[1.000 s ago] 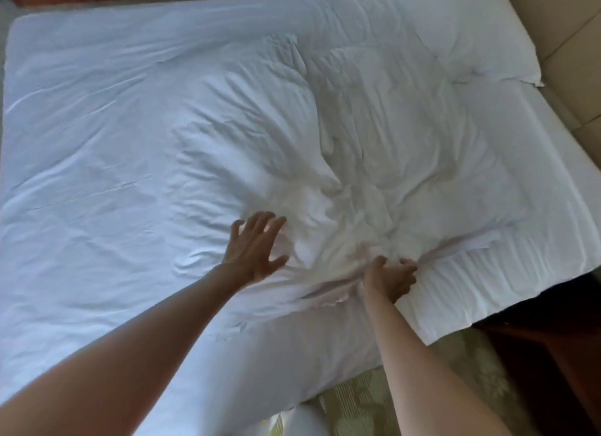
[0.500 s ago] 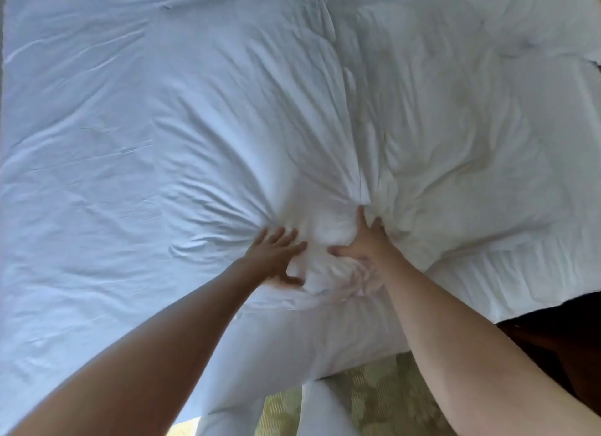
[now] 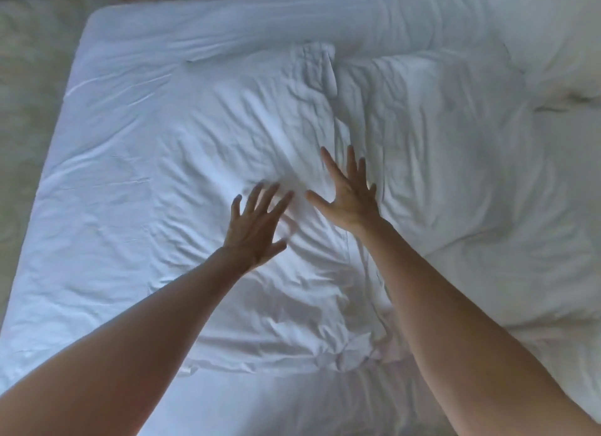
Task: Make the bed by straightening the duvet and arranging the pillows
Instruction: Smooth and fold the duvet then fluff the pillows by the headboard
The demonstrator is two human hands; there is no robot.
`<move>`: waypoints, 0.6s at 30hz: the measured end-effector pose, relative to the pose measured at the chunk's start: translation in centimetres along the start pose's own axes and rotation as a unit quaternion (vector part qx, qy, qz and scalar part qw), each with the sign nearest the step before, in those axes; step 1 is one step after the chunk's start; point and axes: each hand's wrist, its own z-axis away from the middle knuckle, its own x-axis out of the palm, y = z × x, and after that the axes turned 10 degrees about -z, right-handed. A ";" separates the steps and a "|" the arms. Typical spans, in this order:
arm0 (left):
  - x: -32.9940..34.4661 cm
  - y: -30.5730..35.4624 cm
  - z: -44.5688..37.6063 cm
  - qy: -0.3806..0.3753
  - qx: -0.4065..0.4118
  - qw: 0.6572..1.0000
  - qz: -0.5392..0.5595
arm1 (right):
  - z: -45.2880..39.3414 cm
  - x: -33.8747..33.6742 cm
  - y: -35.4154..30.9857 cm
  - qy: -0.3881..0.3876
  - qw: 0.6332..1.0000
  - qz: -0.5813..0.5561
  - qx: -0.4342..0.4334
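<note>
My left hand (image 3: 255,226) and right hand (image 3: 349,193) lie side by side, fingers spread and straight, palms down on the duvet (image 3: 455,182), gripping nothing. The white duvet covers the middle and right of the bed (image 3: 130,39), crumpled, with a bunched edge near me. A pillow (image 3: 553,45) sits at the far right corner.

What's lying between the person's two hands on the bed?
Only wrinkled white duvet shows between the left hand and right hand in the head view.
</note>
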 end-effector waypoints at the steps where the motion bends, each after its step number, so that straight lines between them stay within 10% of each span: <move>1: -0.2 0.2 -1.1 -0.017 0.000 1.000 -0.001 | -1.3 -0.1 0.8 -0.019 1.000 0.024 0.005; 6: 0.2 1.3 -3.9 -0.102 0.040 0.994 0.027 | -4.1 1.0 6.8 0.050 0.966 -0.086 0.240; 12: 0.7 -3.0 -5.9 0.098 -0.042 0.994 0.011 | -8.4 1.7 4.1 0.101 0.929 -0.330 0.137; 18: 2.5 -4.1 -7.3 0.079 -0.062 0.994 -0.037 | -14.4 4.2 -3.5 0.029 0.900 -0.432 0.041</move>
